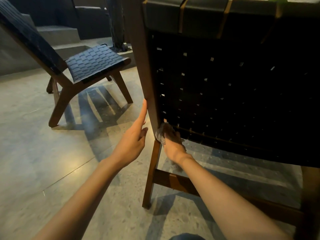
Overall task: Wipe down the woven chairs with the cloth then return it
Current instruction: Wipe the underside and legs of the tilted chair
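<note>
I am behind a woven chair with black straps and a brown wooden frame. My right hand grips a bunched grey cloth and presses it against the lower left corner of the chair back, where the frame meets the weave. My left hand is open, its fingers stretched up, and the fingertip touches the outer edge of the chair's left upright. A second woven chair of the same kind stands at the left, farther off and turned sideways.
The floor is polished grey stone with shadow stripes under both chairs. Concrete steps rise at the back left beside a dark pillar. A wooden crossbar joins the near chair's legs low down.
</note>
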`<state>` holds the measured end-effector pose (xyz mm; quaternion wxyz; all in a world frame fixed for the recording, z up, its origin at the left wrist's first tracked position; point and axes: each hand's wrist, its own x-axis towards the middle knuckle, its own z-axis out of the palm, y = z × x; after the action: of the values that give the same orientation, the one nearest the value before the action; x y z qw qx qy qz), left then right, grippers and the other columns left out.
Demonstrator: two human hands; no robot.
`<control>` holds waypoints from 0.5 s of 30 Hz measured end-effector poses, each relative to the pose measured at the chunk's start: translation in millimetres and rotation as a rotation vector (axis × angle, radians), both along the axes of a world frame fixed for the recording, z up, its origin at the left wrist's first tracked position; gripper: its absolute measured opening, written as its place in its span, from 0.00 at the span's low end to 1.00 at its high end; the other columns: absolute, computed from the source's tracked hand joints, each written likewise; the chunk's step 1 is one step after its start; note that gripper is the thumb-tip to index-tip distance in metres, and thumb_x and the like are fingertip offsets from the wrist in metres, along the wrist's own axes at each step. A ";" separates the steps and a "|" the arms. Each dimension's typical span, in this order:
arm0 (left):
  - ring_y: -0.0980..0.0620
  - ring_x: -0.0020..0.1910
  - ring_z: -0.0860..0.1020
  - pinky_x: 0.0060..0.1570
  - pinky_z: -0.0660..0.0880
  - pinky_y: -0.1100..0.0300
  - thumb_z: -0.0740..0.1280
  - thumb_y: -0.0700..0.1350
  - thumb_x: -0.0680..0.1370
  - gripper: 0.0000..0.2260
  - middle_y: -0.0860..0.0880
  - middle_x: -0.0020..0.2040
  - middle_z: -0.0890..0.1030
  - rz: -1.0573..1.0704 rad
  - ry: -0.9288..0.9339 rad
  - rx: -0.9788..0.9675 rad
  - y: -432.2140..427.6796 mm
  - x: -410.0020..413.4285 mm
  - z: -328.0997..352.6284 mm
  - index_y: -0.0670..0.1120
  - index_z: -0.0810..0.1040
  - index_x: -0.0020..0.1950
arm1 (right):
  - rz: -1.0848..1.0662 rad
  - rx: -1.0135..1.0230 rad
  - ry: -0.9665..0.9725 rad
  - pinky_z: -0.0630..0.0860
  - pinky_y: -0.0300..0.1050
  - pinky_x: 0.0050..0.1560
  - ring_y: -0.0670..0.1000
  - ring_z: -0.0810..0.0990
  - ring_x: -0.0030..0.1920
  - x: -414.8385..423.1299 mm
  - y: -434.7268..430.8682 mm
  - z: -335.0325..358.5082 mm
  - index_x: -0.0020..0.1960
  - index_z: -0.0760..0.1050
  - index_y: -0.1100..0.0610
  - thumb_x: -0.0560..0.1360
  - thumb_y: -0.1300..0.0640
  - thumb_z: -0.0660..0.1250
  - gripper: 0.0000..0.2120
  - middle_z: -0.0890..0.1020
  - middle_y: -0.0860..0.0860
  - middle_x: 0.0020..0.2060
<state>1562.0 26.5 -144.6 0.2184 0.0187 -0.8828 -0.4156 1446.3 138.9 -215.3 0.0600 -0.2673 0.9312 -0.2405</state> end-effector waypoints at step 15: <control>0.60 0.50 0.80 0.45 0.77 0.68 0.70 0.49 0.70 0.15 0.55 0.50 0.82 -0.043 -0.035 0.457 35.1 41.5 24.2 0.53 0.76 0.56 | 0.397 -0.389 0.429 0.73 0.34 0.40 0.42 0.66 0.51 56.6 65.6 64.5 0.56 0.63 0.51 0.66 0.60 0.78 0.28 0.65 0.46 0.53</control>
<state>1603.6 61.6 -120.4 0.1843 0.0559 -0.7694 -0.6090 1502.9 204.5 -150.8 -0.1437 -0.4942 0.7890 -0.3355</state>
